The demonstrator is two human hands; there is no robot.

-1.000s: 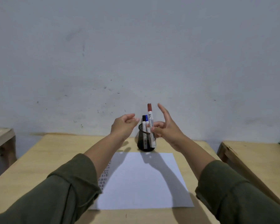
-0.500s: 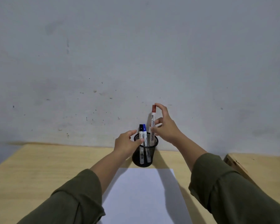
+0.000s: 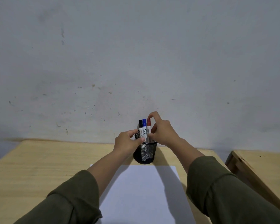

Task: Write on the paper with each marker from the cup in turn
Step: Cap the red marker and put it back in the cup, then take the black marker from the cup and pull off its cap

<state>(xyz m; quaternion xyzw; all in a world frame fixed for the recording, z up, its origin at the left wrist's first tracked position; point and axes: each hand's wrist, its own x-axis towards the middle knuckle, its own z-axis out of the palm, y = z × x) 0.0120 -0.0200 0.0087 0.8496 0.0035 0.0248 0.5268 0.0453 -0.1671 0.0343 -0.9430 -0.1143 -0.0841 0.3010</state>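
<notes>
Our hands meet at the mesh cup (image 3: 145, 153) near the table's (image 3: 39, 162) far edge; bare wood lies open outside both forearms. The paper (image 3: 142, 194) lies between our arms. Our left hand (image 3: 128, 142) grips the cup's rim. Our right hand (image 3: 162, 131) pinches the red marker (image 3: 148, 126), standing in the cup beside the blue marker (image 3: 144, 125) and black marker (image 3: 141, 126). Marker bottoms blur behind mesh.

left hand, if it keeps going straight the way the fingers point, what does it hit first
Probably the black-capped marker standing in the mesh cup: the left hand reaches right, fingertips near the rim. Depth is unclear.
</notes>
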